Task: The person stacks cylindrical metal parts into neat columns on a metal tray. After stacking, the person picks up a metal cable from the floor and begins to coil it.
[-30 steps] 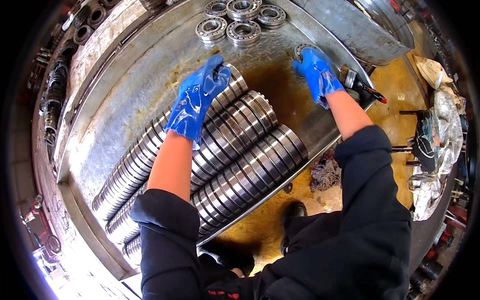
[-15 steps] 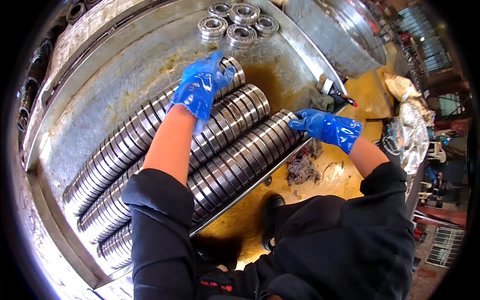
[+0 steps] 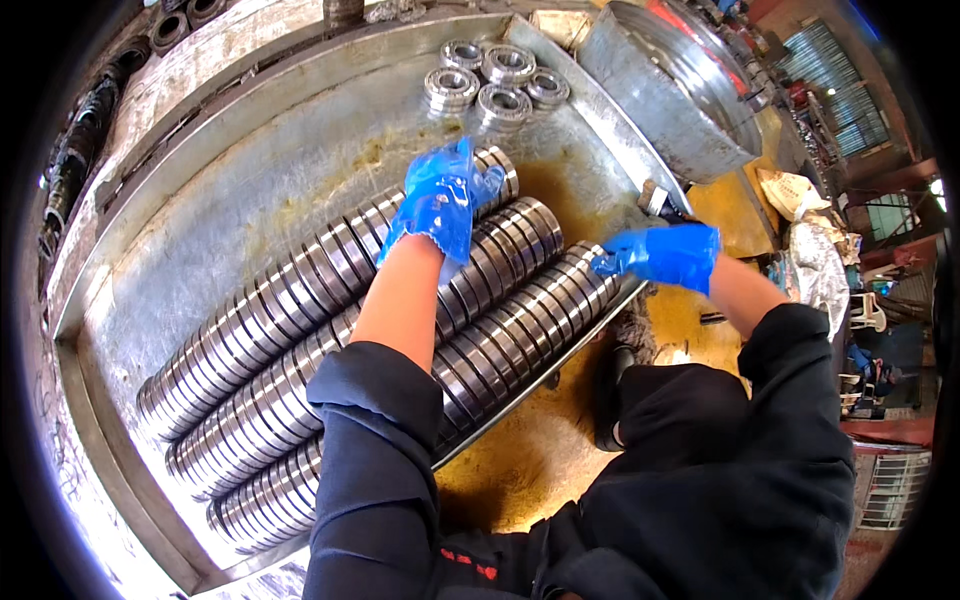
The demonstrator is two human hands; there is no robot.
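The bearing rings (image 3: pixel 400 330) sit packed on edge in three long rows inside a big shallow metal tray (image 3: pixel 200 240), running diagonally from the near-left corner up toward the middle. The left hand (image 3: pixel 440 200), in a blue glove, lies flat with fingers loosely spread across the far end of the upper two rows, pressing on the tops and not pinching anything. The right hand (image 3: pixel 665 255), also blue-gloved, is at the far end of the row nearest the person, fingertips drawn together against the last ring; whether it actually grips one can't be made out from here

To do this bit well, the person would probably want steady downward pressure from the left hand so the rows don't fan out, and a square push from the right so the end ring stays upright rather than tipping. These look heavy and oily, so slipping seems the main risk

For room: the third row sits right against the tray's near lip (image 3: pixel 560 370), so there's hardly any slack on that side. Beyond the rows the tray floor is bare up to a small cluster of assembled bearings (image 3: pixel 495 85) in the far corner, well apart from both hands. A grey metal tub (image 3: pixel 670 90) stands just past the tray's right edge, and the yellowish oily floor (image 3: pixel 530 460) lies below
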